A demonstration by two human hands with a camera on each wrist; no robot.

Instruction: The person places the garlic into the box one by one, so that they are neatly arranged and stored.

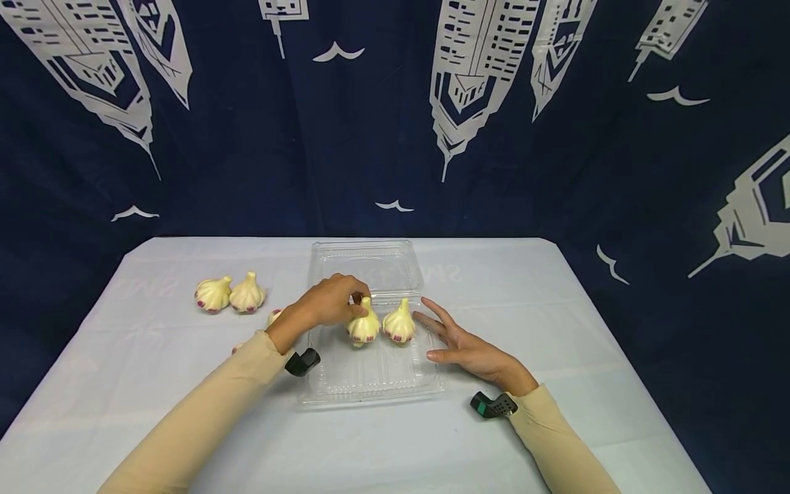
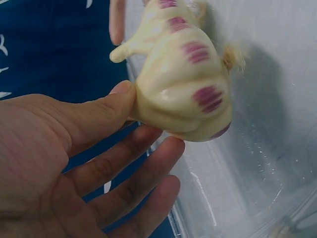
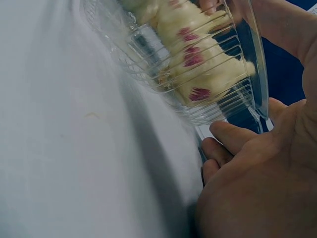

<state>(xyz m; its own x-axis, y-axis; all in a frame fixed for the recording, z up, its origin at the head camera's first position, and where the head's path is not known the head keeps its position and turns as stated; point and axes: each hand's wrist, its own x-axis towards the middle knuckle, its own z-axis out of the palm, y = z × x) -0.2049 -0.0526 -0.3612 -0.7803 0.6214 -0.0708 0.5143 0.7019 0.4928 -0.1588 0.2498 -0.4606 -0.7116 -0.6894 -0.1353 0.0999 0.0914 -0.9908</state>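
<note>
A clear plastic clamshell container (image 1: 376, 377) lies with its lid folded back. Inside the back of its base, my left hand (image 1: 333, 300) pinches a cream garlic bulb (image 1: 363, 329) between thumb and fingers, close to its stem. The left wrist view shows the purple marks on this garlic bulb (image 2: 183, 84). Just right of it stands a second garlic bulb (image 1: 399, 326), also in the base. Beside the container's right wall is my right hand (image 1: 472, 355), fingers extended. In the right wrist view, fingertips of the right hand (image 3: 252, 168) are at the ribbed wall; contact is hard to tell.
Two more garlic bulbs (image 1: 212, 295) (image 1: 247, 293) sit together on the white table (image 1: 506, 288) at the left. Another garlic bulb (image 1: 274, 315) is mostly hidden behind my left forearm. The raised lid (image 1: 367, 264) lies behind the base. A dark blue curtain (image 1: 370, 137) hangs behind the table.
</note>
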